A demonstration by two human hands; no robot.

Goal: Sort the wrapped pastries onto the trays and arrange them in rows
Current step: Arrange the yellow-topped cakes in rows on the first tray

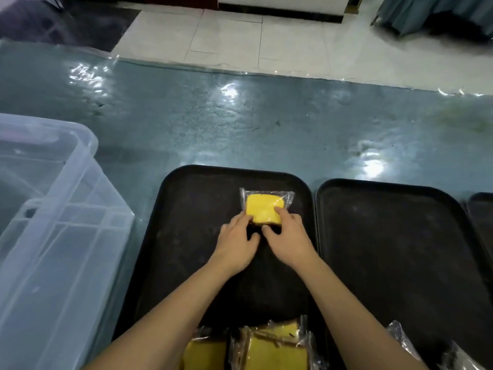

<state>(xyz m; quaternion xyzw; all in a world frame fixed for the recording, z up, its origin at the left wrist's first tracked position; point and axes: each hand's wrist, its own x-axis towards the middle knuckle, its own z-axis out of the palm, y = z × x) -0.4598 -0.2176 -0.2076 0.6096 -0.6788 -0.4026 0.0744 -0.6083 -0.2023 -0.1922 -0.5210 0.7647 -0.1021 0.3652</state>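
Blue-green tabletop under clear glossy film, glare patches across it. White tiled floor beyond the far edge at 12 o'clock; a dark mat at 11 o'clock, grey-blue cloth at 1 o'clock.

3 dark trays side by side. Near tray in centre; second tray just beside it at 3 o'clock; third tray cut off by the right edge. Clear bin at 9 o'clock, contents hard to make out.

1 pastry, yellow, in clear wrap, lies flat on the near tray toward its far right part. Roughly square, so long axis unclear; wrapper seams at its left and right ends. Near edge hidden by fingers.

Left hand pinches the near left corner, fingers curled. Right hand grips the near right side, forefinger on top, thumb at the near edge.

More pastries at 6 o'clock, cut off by the bottom edge; count unclear. Crumpled wrappers at 5 o'clock, contents not visible.
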